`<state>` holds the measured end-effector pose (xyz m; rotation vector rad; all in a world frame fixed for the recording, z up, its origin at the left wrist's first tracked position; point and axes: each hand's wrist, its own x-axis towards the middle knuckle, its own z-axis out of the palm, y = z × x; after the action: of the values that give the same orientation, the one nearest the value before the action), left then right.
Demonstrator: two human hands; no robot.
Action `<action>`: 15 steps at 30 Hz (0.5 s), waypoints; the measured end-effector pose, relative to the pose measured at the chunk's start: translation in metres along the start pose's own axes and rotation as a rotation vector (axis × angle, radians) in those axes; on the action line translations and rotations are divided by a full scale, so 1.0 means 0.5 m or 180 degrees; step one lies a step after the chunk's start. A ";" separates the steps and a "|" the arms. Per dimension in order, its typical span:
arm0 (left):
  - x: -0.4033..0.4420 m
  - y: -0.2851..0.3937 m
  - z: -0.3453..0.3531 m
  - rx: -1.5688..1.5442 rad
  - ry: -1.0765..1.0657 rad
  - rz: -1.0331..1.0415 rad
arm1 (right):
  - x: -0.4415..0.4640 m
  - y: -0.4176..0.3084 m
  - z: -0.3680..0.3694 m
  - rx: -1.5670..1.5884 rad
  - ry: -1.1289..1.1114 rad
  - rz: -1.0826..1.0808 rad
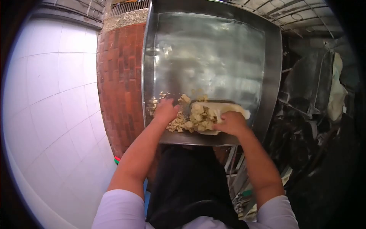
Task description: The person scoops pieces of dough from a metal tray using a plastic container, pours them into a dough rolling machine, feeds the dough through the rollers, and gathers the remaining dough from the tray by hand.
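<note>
Pale yellow crumbly chunks lie along the near side of a large metal tray. My left hand reaches down among them at the left, its thumb apart from the fingers. The fingertips partly merge with the crumbs, and nothing shows held in them. At the right, my right hand grips a cream-coloured scoop. This scoop lies low over the tray with its mouth toward the left. More chunks sit in and at its mouth. My right fingers are partly hidden behind the scoop's edge.
The tray's raised near rim runs just in front of my black apron. Left of the tray are a red brick strip and a white tiled surface. Dark clutter with a pale cloth stands at the right.
</note>
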<state>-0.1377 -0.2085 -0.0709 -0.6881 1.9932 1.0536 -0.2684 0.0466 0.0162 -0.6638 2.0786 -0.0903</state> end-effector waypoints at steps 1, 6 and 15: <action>-0.014 -0.029 0.016 0.0178 0.0281 -0.0479 | -0.001 -0.001 -0.008 -0.0019 0.0006 -0.0026; -0.043 -0.092 0.104 -0.0363 0.0947 -0.1378 | -0.012 -0.048 -0.010 -0.1052 -0.0043 -0.0865; 0.028 -0.004 0.293 -0.2774 0.1650 -0.0862 | -0.002 -0.069 0.086 0.0087 0.0189 -0.0202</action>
<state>-0.0893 -0.0863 -0.1370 -1.7832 1.6887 1.6953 -0.2194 0.0257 0.0030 -0.7183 2.1095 -0.1760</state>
